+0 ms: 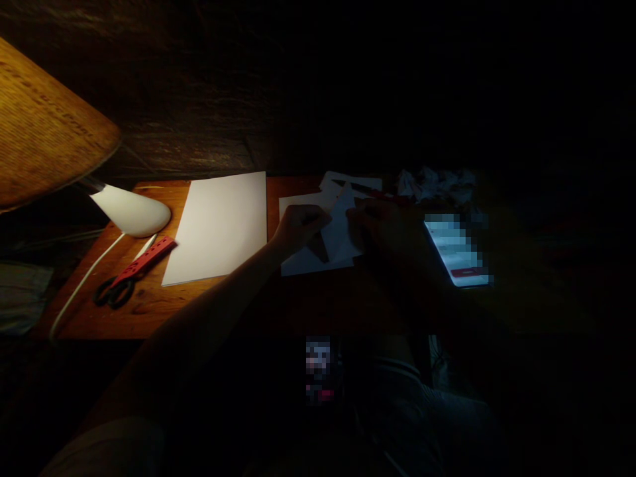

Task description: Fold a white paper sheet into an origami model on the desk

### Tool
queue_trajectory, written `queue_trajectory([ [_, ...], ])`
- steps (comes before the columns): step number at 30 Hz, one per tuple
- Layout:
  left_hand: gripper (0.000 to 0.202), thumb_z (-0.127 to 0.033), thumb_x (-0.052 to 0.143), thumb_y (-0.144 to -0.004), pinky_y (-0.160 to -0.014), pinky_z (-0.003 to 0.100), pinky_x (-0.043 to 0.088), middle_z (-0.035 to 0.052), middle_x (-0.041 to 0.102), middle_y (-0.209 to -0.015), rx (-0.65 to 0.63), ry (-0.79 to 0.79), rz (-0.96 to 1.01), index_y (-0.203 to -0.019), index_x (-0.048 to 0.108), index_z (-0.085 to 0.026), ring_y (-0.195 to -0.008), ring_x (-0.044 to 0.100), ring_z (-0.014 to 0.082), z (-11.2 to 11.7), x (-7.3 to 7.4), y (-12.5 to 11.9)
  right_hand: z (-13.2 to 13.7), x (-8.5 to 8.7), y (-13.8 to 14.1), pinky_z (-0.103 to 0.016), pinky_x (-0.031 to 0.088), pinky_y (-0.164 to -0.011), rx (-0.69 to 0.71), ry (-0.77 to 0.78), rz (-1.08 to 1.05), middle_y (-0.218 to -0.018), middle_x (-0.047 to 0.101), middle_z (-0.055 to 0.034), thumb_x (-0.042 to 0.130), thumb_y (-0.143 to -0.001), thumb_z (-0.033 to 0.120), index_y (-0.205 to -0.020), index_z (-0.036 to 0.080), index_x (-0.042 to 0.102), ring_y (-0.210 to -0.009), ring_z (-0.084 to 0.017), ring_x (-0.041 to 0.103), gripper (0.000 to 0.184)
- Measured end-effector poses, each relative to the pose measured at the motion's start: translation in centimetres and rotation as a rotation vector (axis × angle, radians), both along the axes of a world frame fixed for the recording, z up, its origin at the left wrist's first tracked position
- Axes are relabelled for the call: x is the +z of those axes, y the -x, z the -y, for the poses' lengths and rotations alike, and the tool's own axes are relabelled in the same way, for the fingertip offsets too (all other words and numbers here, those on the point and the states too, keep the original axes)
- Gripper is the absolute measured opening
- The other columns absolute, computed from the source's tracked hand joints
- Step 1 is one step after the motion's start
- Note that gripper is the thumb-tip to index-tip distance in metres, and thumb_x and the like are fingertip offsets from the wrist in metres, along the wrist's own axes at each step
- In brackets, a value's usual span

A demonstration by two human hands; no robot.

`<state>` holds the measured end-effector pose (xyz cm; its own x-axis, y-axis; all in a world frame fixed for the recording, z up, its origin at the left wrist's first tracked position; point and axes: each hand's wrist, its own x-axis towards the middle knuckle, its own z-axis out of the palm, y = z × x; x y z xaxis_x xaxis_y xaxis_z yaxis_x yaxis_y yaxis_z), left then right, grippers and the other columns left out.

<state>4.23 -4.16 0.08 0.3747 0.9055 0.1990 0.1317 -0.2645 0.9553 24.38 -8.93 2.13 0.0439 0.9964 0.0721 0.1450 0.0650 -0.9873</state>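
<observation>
Head view: two bare hands work over one wooden table point(163, 311), lit from the left by one lamp, while the right side sinks into shadow. One folded piece of white paper point(340, 228) stands tilted between the hands, its pointed top upward, above a flat sheet point(298, 266) that lies on the table. The left hand point(302, 224) is closed, thumb and fingers pinching the folded piece at its left side. The right hand point(376, 222) is dim, but its fingertips close on the right edge of the same piece; the finer grip is too dark to tell.

Left of the hands lies one large white sheet point(223, 228); whether it is single or a stack, I cannot tell. Beyond it are the lamp's one yellowish shade point(50, 132), one white base point(136, 213) and one white cord point(89, 270). Near the base sits one pair of scissors with two black handle loops point(119, 290), one red strip point(146, 258) running up from them. Behind the hands lies another white paper point(368, 181), and beside it a heap of crumpled-looking white pieces point(437, 185), too dark to count. One phone point(457, 255), screen lit, rests right of the right hand.
</observation>
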Motion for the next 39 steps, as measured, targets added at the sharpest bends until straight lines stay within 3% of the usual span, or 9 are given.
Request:
queue_trajectory([
  [4, 0.033, -0.039, 0.075, -0.078, -0.051, 0.024, 0.031, -0.0027, 0.052, -0.053, -0.021, -0.015, -0.006, -0.057, 0.059, -0.019, -0.053, 0.044, 0.0092, 0.1, 0.1, 0.1, -0.1, 0.0, 0.0, -0.027, 0.038, -0.056, -0.024, -0.009, 0.004, -0.066, 0.055, 0.0004, 0.077, -0.079, 0.037, -0.062, 0.022, 0.054, -0.064, -0.014, 0.048, 0.032],
  [8, 0.034, -0.045, 0.077, -0.078, -0.049, 0.024, 0.035, -0.0015, 0.057, -0.053, -0.071, 0.05, -0.021, -0.061, 0.062, -0.019, -0.049, 0.05, 0.0096, -0.1, -0.1, 0.2, -0.5, -0.3, -0.3, -0.027, 0.038, -0.055, -0.039, -0.019, -0.029, -0.063, 0.051, 0.0015, 0.076, -0.08, 0.036, -0.061, 0.023, 0.051, -0.06, -0.012, 0.044, 0.034],
  [14, 0.031, -0.038, 0.075, -0.078, -0.051, 0.025, 0.033, -0.0033, 0.051, -0.053, -0.079, 0.02, 0.001, -0.059, 0.057, -0.02, -0.05, 0.044, 0.0087, -0.1, 0.1, 0.3, -0.5, -0.4, -0.3, -0.026, 0.037, -0.054, -0.034, -0.003, -0.042, -0.064, 0.052, 0.0019, 0.076, -0.081, 0.038, -0.065, 0.022, 0.055, -0.06, -0.012, 0.045, 0.031],
  [20, 0.042, -0.048, 0.072, -0.08, -0.053, 0.027, 0.024, -0.0048, 0.039, -0.055, -0.144, 0.0, -0.029, -0.057, 0.05, -0.02, -0.054, 0.033, 0.0094, 0.1, 0.4, 0.2, -0.3, -0.7, -0.1, -0.027, 0.035, -0.053, 0.081, 0.012, 0.051, -0.061, 0.05, 0.0026, 0.075, -0.083, 0.048, -0.063, 0.023, 0.05, -0.057, -0.012, 0.044, 0.041],
  [28, 0.048, -0.051, 0.073, -0.081, -0.053, 0.028, 0.02, -0.0042, 0.037, -0.055, -0.084, -0.019, -0.051, -0.055, 0.047, -0.021, -0.055, 0.032, 0.0099, -0.1, -0.4, 0.0, -0.6, -0.9, 0.1, -0.029, 0.039, -0.059, 0.117, -0.067, 0.114, -0.064, 0.053, 0.0013, 0.077, -0.081, 0.057, -0.06, 0.022, 0.054, -0.062, -0.013, 0.046, 0.047],
  [33, 0.056, -0.058, 0.075, -0.08, -0.053, 0.029, 0.019, -0.0047, 0.036, -0.054, -0.108, 0.022, -0.046, -0.053, 0.043, -0.021, -0.053, 0.03, 0.0091, 0.0, -0.3, 0.1, -0.5, -1.0, 0.1, -0.029, 0.035, -0.057, 0.099, -0.017, 0.143, -0.063, 0.053, 0.0022, 0.077, -0.084, 0.048, -0.063, 0.022, 0.057, -0.06, -0.013, 0.045, 0.039],
  [39, 0.059, -0.066, 0.073, -0.08, -0.053, 0.027, 0.022, -0.004, 0.039, -0.055, -0.084, 0.044, -0.007, -0.055, 0.047, -0.02, -0.055, 0.036, 0.0098, -0.3, -0.7, -0.1, -0.4, -1.3, 0.5, -0.028, 0.035, -0.055, 0.212, -0.021, 0.115, -0.061, 0.052, 0.0037, 0.075, -0.085, 0.042, -0.063, 0.021, 0.055, -0.056, -0.011, 0.044, 0.036],
])
